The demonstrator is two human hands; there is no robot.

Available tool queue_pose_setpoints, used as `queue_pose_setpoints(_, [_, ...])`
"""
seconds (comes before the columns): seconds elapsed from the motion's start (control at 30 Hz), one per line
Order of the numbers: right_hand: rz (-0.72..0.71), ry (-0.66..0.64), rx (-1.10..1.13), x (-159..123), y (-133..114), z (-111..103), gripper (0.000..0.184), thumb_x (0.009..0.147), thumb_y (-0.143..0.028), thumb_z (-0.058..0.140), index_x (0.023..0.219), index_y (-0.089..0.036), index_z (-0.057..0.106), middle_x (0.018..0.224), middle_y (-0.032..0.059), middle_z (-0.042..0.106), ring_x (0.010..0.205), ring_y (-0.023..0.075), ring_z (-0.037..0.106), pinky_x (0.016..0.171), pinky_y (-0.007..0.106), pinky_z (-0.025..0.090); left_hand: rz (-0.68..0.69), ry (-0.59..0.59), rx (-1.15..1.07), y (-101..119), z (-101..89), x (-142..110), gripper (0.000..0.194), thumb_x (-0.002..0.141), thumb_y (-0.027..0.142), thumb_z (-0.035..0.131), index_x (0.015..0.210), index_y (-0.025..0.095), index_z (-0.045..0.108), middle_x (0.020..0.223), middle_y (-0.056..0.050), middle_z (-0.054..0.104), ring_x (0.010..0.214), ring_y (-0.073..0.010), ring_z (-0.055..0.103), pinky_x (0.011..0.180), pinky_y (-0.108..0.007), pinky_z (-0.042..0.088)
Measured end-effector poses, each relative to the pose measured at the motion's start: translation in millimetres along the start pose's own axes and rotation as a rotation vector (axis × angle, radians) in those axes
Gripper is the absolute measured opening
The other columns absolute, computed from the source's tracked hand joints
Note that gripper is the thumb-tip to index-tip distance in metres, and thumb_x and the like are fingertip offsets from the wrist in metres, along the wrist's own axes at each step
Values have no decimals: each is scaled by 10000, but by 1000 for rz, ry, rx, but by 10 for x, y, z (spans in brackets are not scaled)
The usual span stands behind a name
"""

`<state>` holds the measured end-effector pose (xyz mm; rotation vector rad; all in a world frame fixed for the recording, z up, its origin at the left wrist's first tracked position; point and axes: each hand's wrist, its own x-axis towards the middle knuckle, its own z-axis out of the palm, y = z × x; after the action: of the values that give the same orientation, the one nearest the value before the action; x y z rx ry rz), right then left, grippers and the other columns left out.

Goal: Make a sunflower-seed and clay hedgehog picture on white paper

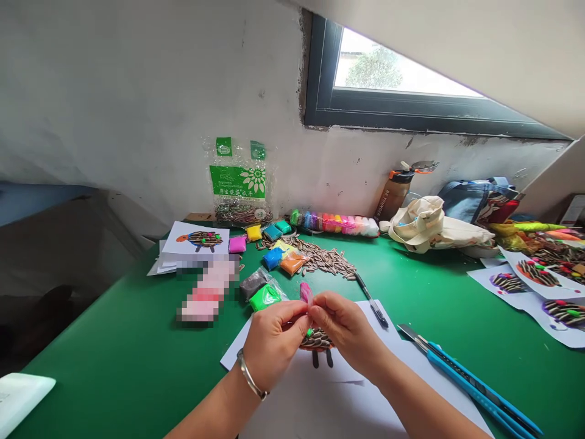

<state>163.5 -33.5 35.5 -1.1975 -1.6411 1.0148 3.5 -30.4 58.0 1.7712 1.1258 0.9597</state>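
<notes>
Both hands meet over the white paper [329, 402], fingertips pinched together. My left hand [276, 338], with a silver bangle at its wrist, grips a small plastic-wrapped packet of pink clay [305, 292]. From the other side, my right hand [351, 332] pinches the same wrapper with thumb and forefinger. Below them on the paper, partly hidden by the fingers, is a figure covered in sunflower seeds [317, 340], with dark legs and a green dot. Just beyond the left hand lie a bright green clay packet [265, 298] and a dark grey one [253, 283].
Loose sunflower seeds [326, 259] and more clay packets [273, 258] spread across the green table [128, 347]. A pen [371, 299] and a blue box cutter [470, 381] lie at right. Finished seed pictures [196, 239] sit at both sides. A seed bag [240, 189] and bottle [395, 192] stand behind.
</notes>
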Motion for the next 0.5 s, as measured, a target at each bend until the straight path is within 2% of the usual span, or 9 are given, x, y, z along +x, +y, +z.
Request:
queue_pose_setpoints(0.23, [-47,4,-28,-2,-26,-15,245,903,-372,470,775,-189,571,735,12,550,680,131,487,613,244,395,-13,-5,-20,-32,-9,-2,198,835,280,565,937,242,730,854,1,723,770,-167,653,684,-233,523])
queue_pose_setpoints(0.5, [-35,-17,16,-3,-39,-16,254,905,-373,468,793,-184,594,744,11,564,689,135,507,625,257,412,-14,-7,-41,-52,-14,5,210,849,292,548,921,233,736,862,-6,727,763,-173,661,686,-245,537])
